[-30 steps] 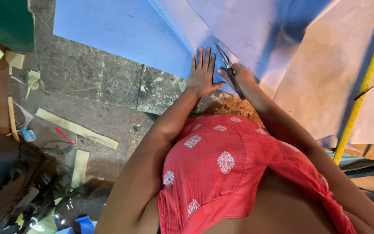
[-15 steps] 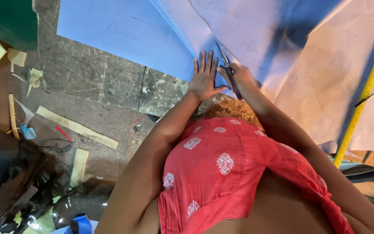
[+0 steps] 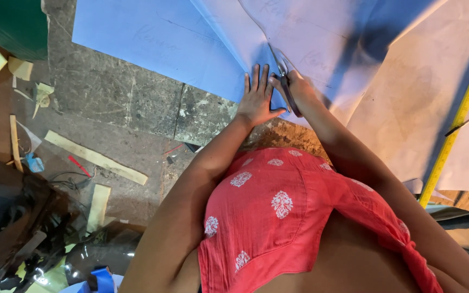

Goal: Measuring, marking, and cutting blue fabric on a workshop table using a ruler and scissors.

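The left hand (image 3: 257,100) lies flat with fingers spread, pressing down the near edge of a large pale sheet (image 3: 158,43) spread over the floor. Touching it at 3 o'clock, the right hand (image 3: 298,88) is closed round the handles of scissors (image 3: 285,81), whose blades point toward 11 o'clock along a cut line in the sheet. The red patterned sleeve (image 3: 278,211) fills the lower middle of the view and hides the floor beneath both arms.

Around the hands: more pale sheets (image 3: 408,108) overlap at 2 to 3 o'clock, one shadowed by the person. A yellow tape measure (image 3: 457,122) runs across them from 1 o'clock down to 4 o'clock, well apart from the hands, with a thin dark stick (image 3: 468,120) crossing it. At 9 o'clock of the left hand, pale wood strips (image 3: 96,157) lie loose on the floor, with a small red pen-like thing (image 3: 80,165) and paper scraps (image 3: 42,95) near them. A green board (image 3: 9,24) sits at 10 o'clock, in the far corner. Dark clutter and a blue tape roll (image 3: 101,279) sit at 7 o'clock.

The floor (image 3: 115,97) is grey stone slabs, worn and stained, with seams showing.
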